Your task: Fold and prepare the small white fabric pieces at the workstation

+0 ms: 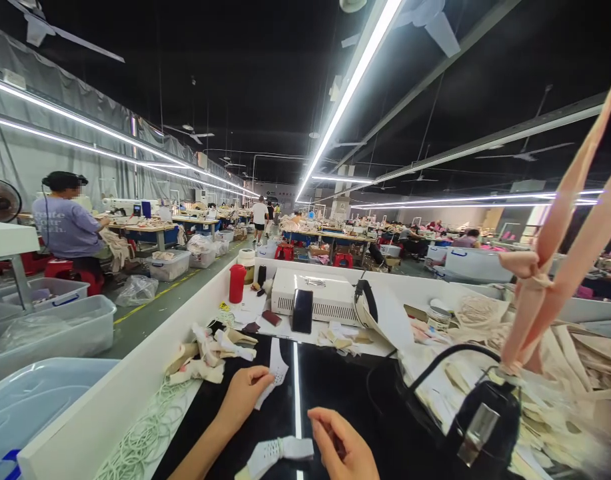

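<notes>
My left hand (242, 399) pinches a white fabric piece (279, 365) with rows of small holes, holding it over a glossy black work surface (335, 373). My right hand (344, 441) hovers lower right, fingers loosely curled, with a gap between thumb and index and nothing seen in it. Just left of it lies a second white perforated piece (265, 457), a pale green cord wrapped about its middle. Along the left side is a tangled heap of pale green cord loops (140, 433), below a pile of cream and white fabric pieces (205, 353).
A black iron-like tool (485, 427) hangs at right from peach fabric strips (555, 267), beside heaped beige scraps (550, 400). At the back stand a white box machine (310, 287), a phone (302, 311) and a red container (236, 283). A co-worker (70, 220) sits far left.
</notes>
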### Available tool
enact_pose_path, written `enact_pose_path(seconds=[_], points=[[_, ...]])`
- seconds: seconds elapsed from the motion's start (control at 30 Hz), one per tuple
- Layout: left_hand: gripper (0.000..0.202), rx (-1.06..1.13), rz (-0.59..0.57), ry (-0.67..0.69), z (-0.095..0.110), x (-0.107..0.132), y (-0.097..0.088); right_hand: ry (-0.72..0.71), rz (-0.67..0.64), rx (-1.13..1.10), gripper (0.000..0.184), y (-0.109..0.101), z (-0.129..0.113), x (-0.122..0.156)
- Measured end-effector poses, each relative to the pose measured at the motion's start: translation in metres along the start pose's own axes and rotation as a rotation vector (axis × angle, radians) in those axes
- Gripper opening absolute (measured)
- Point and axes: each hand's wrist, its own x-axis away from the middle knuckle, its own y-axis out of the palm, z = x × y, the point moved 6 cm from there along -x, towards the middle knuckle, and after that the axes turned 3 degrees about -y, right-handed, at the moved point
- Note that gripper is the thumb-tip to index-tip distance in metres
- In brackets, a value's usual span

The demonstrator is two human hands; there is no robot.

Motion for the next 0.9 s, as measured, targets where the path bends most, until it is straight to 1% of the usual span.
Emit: enact_pose_path(seconds=[0.1,0.2,0.37,0.43,0.57,0.63,0.7,0.77,0.83,0.9], points=[[0.044,0.139,0.009,-0.043,-0.002,0.007,0.000,0.029,-0.007,-0.033,0.045,0.012,0.002,-0.011],[0.045,0.238,0.020,-0.057,-0.003,0.012,0.002,0.055,-0.020,-0.085,0.038,0.028,-0.002,-0.019],[0.041,0.314,0.109,-0.023,-0.006,0.013,-0.002,0.109,-0.025,-0.125,0.035,0.051,-0.005,-0.028],[0.038,0.318,0.149,0.004,-0.007,0.013,-0.006,0.122,-0.015,-0.134,0.040,0.057,-0.007,-0.030],[0.028,0.286,0.212,0.104,-0.003,0.018,-0.013,0.136,0.031,-0.185,0.063,0.063,-0.017,-0.033],[0.021,0.255,0.229,0.168,0.003,0.022,-0.016,0.134,0.037,-0.203,0.068,0.065,-0.022,-0.034],[0.020,0.226,0.235,0.213,0.007,0.025,-0.016,0.123,0.026,-0.177,0.065,0.066,-0.024,-0.036],[0.019,0.209,0.241,0.231,0.009,0.027,-0.015,0.127,0.014,-0.127,0.055,0.065,-0.020,-0.037],[0.016,0.205,0.252,0.224,0.008,0.027,-0.014,0.150,0.006,-0.081,0.048,0.063,-0.011,-0.038],[0.015,0.213,0.269,0.203,0.006,0.025,-0.013,0.171,-0.003,-0.049,0.047,0.060,0.001,-0.041]])
